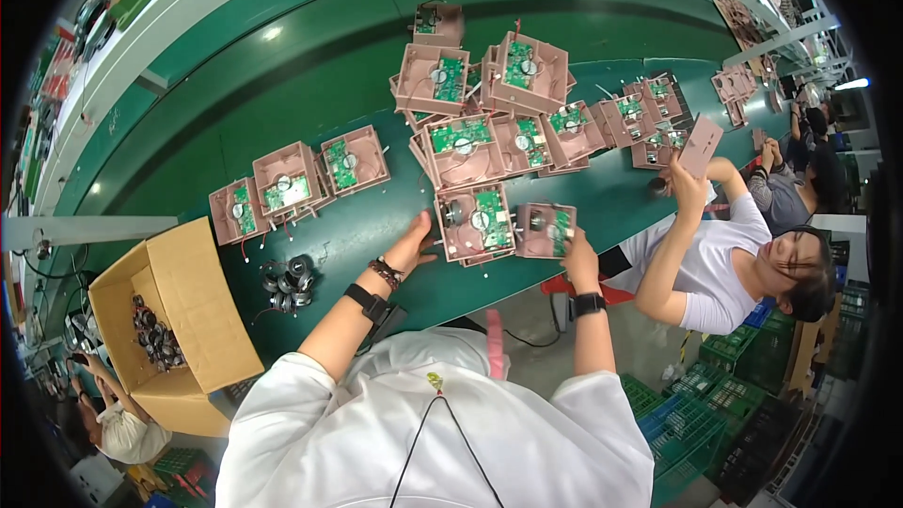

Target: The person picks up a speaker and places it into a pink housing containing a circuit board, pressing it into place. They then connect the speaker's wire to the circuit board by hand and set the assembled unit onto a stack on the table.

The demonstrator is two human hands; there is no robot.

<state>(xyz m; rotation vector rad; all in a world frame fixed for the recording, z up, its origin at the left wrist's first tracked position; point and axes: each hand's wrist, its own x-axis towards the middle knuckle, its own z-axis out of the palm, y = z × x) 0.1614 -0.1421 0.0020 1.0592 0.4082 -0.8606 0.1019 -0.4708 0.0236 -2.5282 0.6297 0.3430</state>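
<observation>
My right hand (580, 261) grips the right edge of a pink plastic casing (534, 243) that holds a green circuit board and a round dark part. Just left of it lies a larger pink casing (489, 246) with a green board and a round silvery part inside. Beside that casing's left wall is my left hand (410, 243), its fingers stretched out and holding nothing. Whether the fingertips touch the wall I cannot tell. Farther back, more open casings with boards and thin wires are piled up, such as a stacked casing (422, 103).
Loose round speaker-like parts (288, 284) sit on the green table (376, 216), left of my forearm. A cardboard box (212, 310) with more of them stands at the left edge. On the right, a co-worker (715, 254) holds up a flat pink panel (701, 144).
</observation>
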